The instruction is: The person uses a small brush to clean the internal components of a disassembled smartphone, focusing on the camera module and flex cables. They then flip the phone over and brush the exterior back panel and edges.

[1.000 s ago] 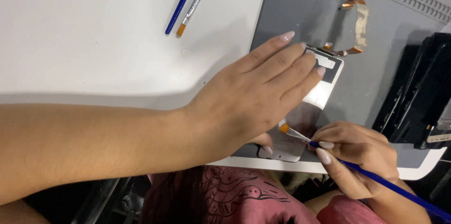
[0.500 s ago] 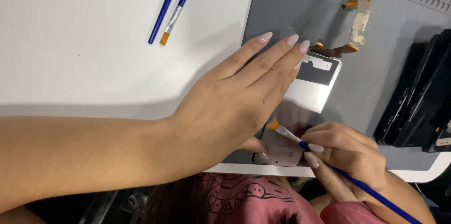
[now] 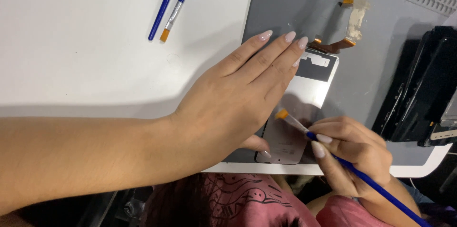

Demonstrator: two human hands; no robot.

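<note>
My left hand (image 3: 238,98) lies flat, fingers together, pressing on a silver rectangular screen panel (image 3: 312,89) that rests on a grey work mat (image 3: 295,3). An orange flex cable (image 3: 350,22) runs from the panel's far end. My right hand (image 3: 350,153) holds a thin blue-handled brush (image 3: 333,153) like a pen. Its orange bristle tip (image 3: 282,113) touches the panel's metal back, just beside my left palm.
Two more blue-handled brushes (image 3: 173,3) lie on the white table (image 3: 95,55) at the upper left. Black device parts (image 3: 423,89) sit on the mat's right edge. The table's near edge runs just below my hands, with patterned pink clothing beneath.
The brush tip has shifted slightly left along the panel, nearer my left palm. My left hand stays pressed on the panel; the view has drifted a little.
</note>
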